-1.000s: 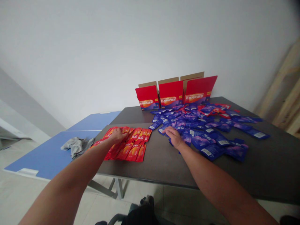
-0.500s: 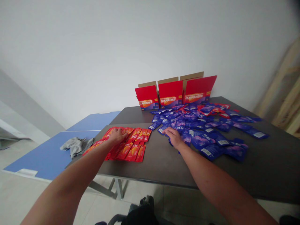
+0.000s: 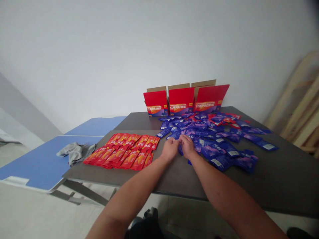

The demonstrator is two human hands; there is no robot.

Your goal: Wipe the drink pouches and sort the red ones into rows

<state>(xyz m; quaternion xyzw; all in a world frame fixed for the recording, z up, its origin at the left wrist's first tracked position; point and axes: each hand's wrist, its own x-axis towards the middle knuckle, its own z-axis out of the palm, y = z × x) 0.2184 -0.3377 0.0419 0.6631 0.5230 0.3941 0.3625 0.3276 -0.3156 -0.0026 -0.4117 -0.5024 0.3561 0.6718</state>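
Note:
My left hand (image 3: 170, 149) and my right hand (image 3: 186, 145) meet at the near left edge of a spread of blue sachets (image 3: 211, 148). Both have their fingers closed, the fingertips close together. Whatever lies between the fingers is too small to make out; a blue sachet shows just beneath my right hand. To the left, red sachets (image 3: 129, 160) lie overlapping in two rows on the dark table (image 3: 139, 124). A few red sachets (image 3: 230, 118) are mixed in at the back of the blue ones.
Behind the blue sachets, three red boxes (image 3: 181, 101) stand with raised flaps against the wall. A grey cloth (image 3: 74, 152) rests on a blue table (image 3: 42, 159) at the left. Wooden frames (image 3: 301, 103) lean at the far right.
My left hand has left the red sachets and moved right, up to my right hand. My right hand has stayed near the blue sachets. The view has shifted slightly.

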